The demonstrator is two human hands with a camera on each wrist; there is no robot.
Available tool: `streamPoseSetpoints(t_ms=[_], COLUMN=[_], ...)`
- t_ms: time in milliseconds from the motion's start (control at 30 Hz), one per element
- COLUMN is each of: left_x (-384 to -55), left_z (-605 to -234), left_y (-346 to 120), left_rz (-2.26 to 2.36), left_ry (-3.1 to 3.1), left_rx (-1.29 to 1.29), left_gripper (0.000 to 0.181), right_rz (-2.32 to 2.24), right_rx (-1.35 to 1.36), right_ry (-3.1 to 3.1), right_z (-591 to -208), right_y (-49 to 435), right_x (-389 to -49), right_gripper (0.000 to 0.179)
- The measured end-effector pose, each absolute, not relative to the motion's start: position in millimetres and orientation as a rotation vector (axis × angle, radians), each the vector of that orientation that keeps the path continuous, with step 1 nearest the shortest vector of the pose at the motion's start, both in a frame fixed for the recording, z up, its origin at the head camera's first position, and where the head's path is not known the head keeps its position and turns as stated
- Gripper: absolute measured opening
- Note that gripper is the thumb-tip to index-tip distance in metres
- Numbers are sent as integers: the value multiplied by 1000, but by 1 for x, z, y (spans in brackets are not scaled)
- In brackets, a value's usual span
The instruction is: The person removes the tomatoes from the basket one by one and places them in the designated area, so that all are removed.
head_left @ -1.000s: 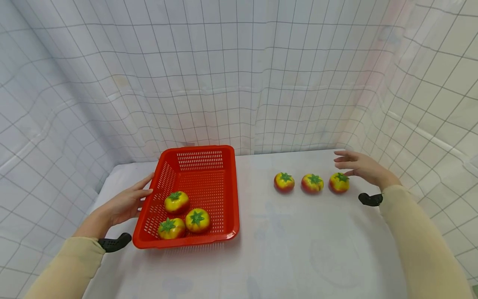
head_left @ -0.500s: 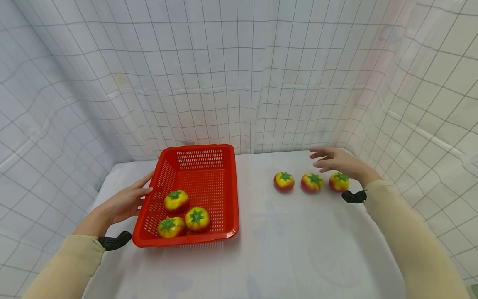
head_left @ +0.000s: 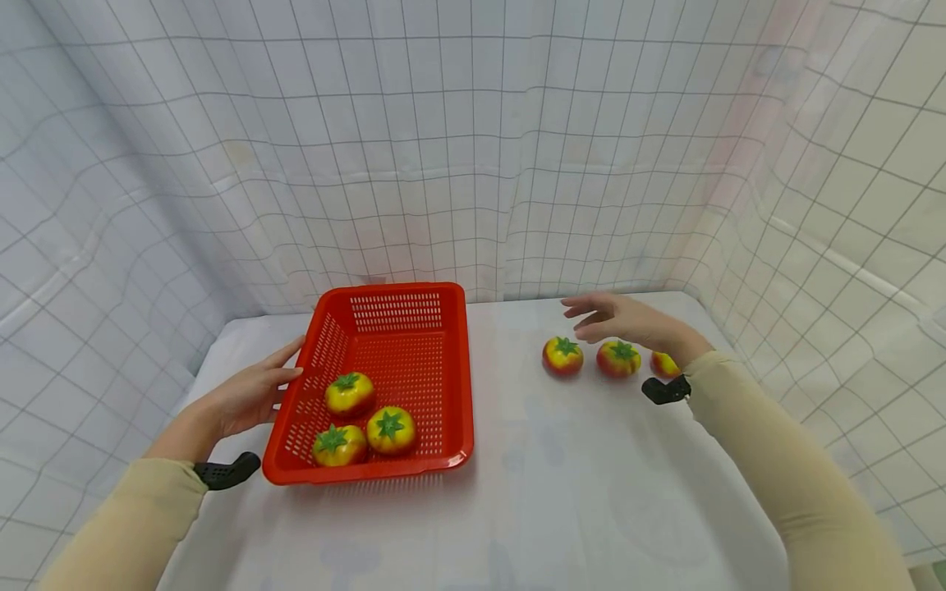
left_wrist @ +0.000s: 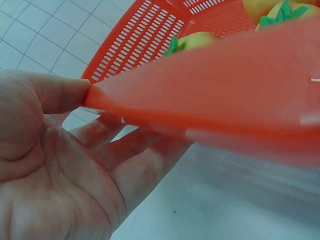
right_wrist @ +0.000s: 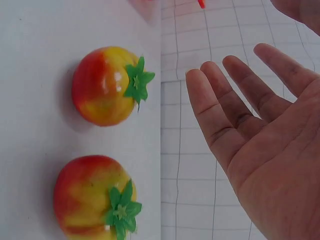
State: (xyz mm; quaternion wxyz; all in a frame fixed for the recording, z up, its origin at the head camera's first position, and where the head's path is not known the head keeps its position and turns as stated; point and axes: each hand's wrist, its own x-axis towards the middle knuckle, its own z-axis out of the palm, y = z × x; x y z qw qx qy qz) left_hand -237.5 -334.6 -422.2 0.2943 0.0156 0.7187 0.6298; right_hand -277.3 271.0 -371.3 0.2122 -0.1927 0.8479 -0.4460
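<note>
My left hand (head_left: 247, 400) holds the left rim of a red plastic basket (head_left: 456, 386). In the left wrist view, the thumb lies against the basket's rim (left_wrist: 165, 107) and the other fingers reach beneath it. Inside sit three red-and-yellow toy tomatoes with green leaf tops, one being the front-left tomato (head_left: 340, 446). Over on the right, my right hand (head_left: 628, 320) hovers with its fingers spread, holding nothing. Below it three similar tomatoes stand in a row: a left one (head_left: 562, 357), a middle one (head_left: 618, 359) and a right one (head_left: 664, 365), partly hidden by the wrist.
A white-covered table (head_left: 562, 492) bears everything. White curtains with a dark grid (head_left: 473, 164) hang behind it and along both sides, close to the table's far edge. The basket takes up the left half, the loose tomatoes the far right.
My right hand has moved left, from beside the rightmost tomato to above the left and middle ones, its fingers free throughout. The left hand stays at the basket rim.
</note>
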Motion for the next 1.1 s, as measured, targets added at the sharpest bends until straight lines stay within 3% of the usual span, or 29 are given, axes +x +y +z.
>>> streamPoseSetpoints(t_ms=[467, 1100], left_x=[-239, -240], left_z=[-411, -411], left_y=[-322, -320], left_rz=[1673, 1662], left_ry=[1900, 1930], left_rx=[-64, -85], left_gripper=[70, 70], right_rz=[-1147, -1112], right_rx=[-729, -885], right_ry=[2309, 2207], right_z=[-364, -355], right_y=[213, 146], right_x=[-274, -275], right_gripper=[55, 65])
